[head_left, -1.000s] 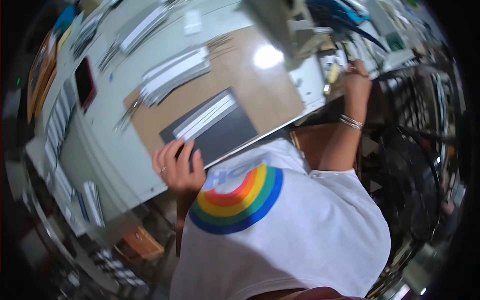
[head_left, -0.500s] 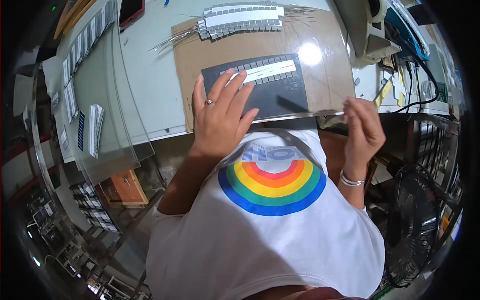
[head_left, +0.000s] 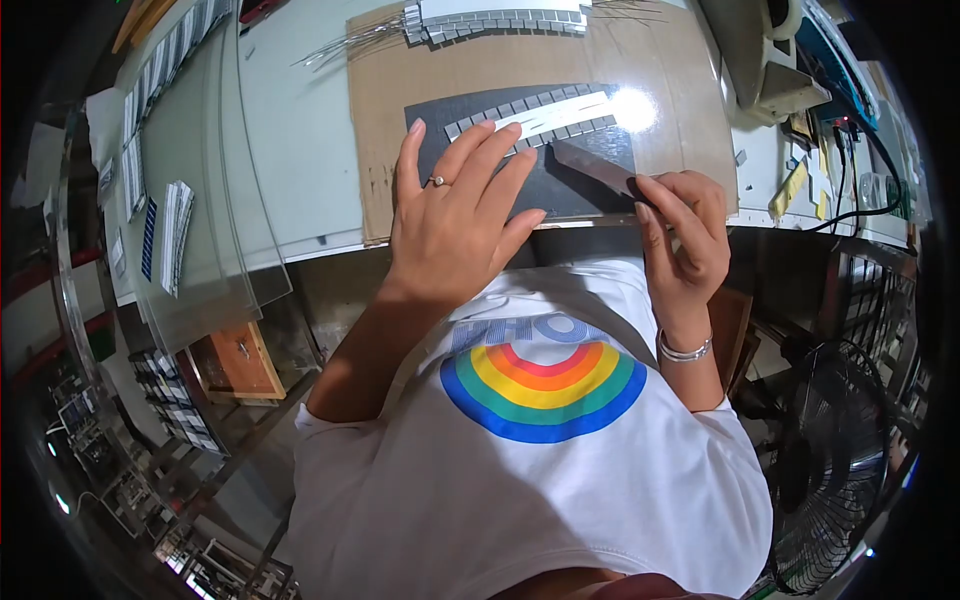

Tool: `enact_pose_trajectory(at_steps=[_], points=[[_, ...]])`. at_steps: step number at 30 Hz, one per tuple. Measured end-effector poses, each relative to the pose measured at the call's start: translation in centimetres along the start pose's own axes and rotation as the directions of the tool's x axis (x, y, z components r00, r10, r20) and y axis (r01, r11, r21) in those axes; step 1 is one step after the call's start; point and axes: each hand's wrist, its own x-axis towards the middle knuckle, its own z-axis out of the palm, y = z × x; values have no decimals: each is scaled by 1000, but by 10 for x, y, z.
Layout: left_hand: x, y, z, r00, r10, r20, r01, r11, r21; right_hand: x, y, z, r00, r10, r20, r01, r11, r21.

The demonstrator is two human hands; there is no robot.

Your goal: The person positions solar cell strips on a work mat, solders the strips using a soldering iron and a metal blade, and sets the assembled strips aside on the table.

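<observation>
My left hand [head_left: 455, 225] lies with spread fingers over a dark grey board [head_left: 585, 202]. Its fingertips rest on the left part of a white strip edged with small grey tiles [head_left: 568, 115]; the hand hides part of the strip's lower left. Between thumb and fingers, my right hand [head_left: 690, 240] pinches the dark end of a flat metal blade [head_left: 600, 170]. The blade slants up and left, its tip right at the strip's lower row of tiles. Under the board is a brown cardboard sheet [head_left: 375, 150].
A stack of similar tiled strips [head_left: 500, 22] with thin wires sits at the back. Glass sheets [head_left: 215, 225] overhang the table's left front, with striped pieces [head_left: 176, 235] on them. A beige machine [head_left: 765, 60] stands right; a black fan [head_left: 825, 465] is below.
My right hand has moved left and the blade now reaches the strip's lower edge. My left hand stays on the strip. The table has shifted slightly upward in view.
</observation>
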Motion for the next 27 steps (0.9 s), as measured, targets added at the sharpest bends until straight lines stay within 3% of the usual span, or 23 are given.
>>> enact_pose_trajectory(at_steps=[11, 20, 27], points=[[2, 0, -2, 1000, -17, 23, 18, 1000, -12, 7, 1, 8, 999, -40, -3, 39, 997, -64], [1, -2, 1, 1000, -8, 11, 9, 1000, -12, 7, 3, 2, 999, -45, -23, 46, 998, 44], [2, -1, 1, 1000, -6, 2, 6, 1000, -14, 11, 5, 5, 998, -57, -29, 55, 997, -52]])
